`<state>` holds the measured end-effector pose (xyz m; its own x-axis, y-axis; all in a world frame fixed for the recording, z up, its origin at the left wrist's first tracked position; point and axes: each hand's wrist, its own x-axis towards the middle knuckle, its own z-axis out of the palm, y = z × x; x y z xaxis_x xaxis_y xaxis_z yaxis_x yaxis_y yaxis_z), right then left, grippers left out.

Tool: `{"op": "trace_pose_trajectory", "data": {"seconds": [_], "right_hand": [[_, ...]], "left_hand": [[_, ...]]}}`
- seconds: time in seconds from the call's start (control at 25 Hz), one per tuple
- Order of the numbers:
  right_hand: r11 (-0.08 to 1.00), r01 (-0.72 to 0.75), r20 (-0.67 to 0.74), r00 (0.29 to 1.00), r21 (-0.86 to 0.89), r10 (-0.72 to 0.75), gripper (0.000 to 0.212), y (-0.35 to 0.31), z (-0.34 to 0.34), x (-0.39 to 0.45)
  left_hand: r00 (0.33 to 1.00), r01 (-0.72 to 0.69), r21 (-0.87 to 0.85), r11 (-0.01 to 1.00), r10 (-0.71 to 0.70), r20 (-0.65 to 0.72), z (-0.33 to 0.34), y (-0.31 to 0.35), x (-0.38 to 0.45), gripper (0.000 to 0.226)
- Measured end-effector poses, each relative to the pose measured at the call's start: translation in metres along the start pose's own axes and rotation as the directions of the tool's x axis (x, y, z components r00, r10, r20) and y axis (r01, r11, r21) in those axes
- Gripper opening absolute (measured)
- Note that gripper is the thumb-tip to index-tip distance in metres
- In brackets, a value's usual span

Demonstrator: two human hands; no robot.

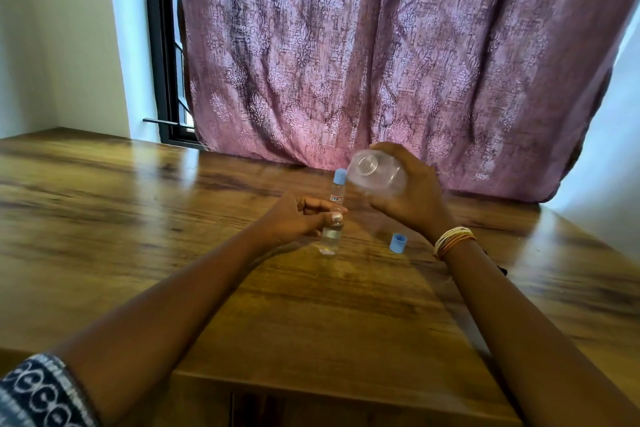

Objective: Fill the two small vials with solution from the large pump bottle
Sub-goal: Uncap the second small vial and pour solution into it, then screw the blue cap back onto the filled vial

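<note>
My right hand [412, 198] holds the large clear bottle [375, 175] tilted, its open neck turned toward me; no pump is on it. My left hand [298, 218] pinches a small clear vial [331, 236] that stands uncapped on the wooden table [173, 218], with liquid in its lower part. Just behind it stands a second small vial [337, 189] with a blue cap and a small label. The bottle's mouth hovers above and to the right of both vials. A loose blue cap [397, 243] lies on the table under my right wrist.
A pink patterned curtain [381, 55] hangs behind the table's far edge. A dark window frame [162, 45] shows at the back left. Something small and dark [502, 269] peeks out at my right forearm. Bangles circle my right wrist.
</note>
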<state>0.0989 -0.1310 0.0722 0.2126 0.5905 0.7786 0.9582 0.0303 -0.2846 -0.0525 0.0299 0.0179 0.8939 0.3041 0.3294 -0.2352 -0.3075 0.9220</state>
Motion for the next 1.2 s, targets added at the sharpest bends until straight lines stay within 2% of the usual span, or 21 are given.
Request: {"op": "trace_pose_trajectory", "data": {"seconds": [0.12,0.2,0.28,0.48,0.64,0.72,0.76,0.84,0.92,1.0,1.08,1.2], "right_hand": [[0.977,-0.187,-0.124,0.972,0.103,0.199,0.070,0.011,-0.005,0.004],[0.898,-0.346,-0.156,0.905,0.271,0.395,0.072,0.020,-0.009,0.005],[0.813,-0.431,-0.145,0.844,0.391,0.517,0.073,0.030,-0.012,0.006],[0.744,-0.491,-0.140,0.785,0.453,0.604,0.069,0.041,-0.009,0.004],[0.711,-0.554,-0.052,0.772,0.433,0.633,0.076,0.050,-0.006,-0.003],[0.700,-0.644,0.082,0.751,0.310,0.655,0.080,0.047,-0.014,-0.005],[0.694,-0.692,0.187,0.722,0.198,0.667,0.070,0.041,-0.021,-0.007],[0.631,-0.775,0.370,0.575,-0.041,0.730,0.043,0.027,-0.035,-0.010],[0.562,-0.808,0.444,0.444,-0.176,0.778,0.037,0.019,-0.039,-0.013],[0.517,-0.821,0.478,0.362,-0.244,0.800,0.038,0.012,-0.031,-0.013],[0.519,-0.788,0.458,0.346,-0.332,0.819,0.041,0.009,-0.017,-0.015],[0.622,-0.579,0.390,0.486,-0.527,0.782,0.033,-0.002,0.002,-0.015]], "left_hand": [[1.000,0.006,-0.006,1.000,-0.006,-0.008,0.000,-0.001,0.001,0.020],[1.000,0.009,0.004,1.000,-0.009,-0.013,0.000,0.001,0.000,0.024],[1.000,0.016,-0.006,1.000,-0.016,-0.006,0.000,-0.001,0.000,0.024],[0.999,0.049,0.007,0.999,-0.049,-0.008,0.000,-0.001,-0.001,0.022],[0.998,0.056,0.001,0.998,-0.056,0.004,0.001,0.004,-0.004,0.017],[0.998,0.065,-0.029,0.997,-0.065,0.008,0.001,0.003,-0.004,0.022],[0.997,0.071,-0.037,0.997,-0.071,0.011,0.001,0.004,-0.004,0.028],[0.997,0.080,-0.034,0.996,-0.080,0.017,0.001,0.003,-0.004,0.034],[0.997,0.078,-0.035,0.996,-0.078,0.013,0.001,0.003,-0.004,0.026],[0.997,0.073,-0.041,0.996,-0.073,0.004,0.001,0.004,-0.004,0.022],[0.998,0.059,-0.020,0.998,-0.059,0.018,0.000,0.003,-0.003,0.027],[0.998,0.058,-0.018,0.998,-0.057,0.025,-0.001,0.004,-0.003,0.026]]}}
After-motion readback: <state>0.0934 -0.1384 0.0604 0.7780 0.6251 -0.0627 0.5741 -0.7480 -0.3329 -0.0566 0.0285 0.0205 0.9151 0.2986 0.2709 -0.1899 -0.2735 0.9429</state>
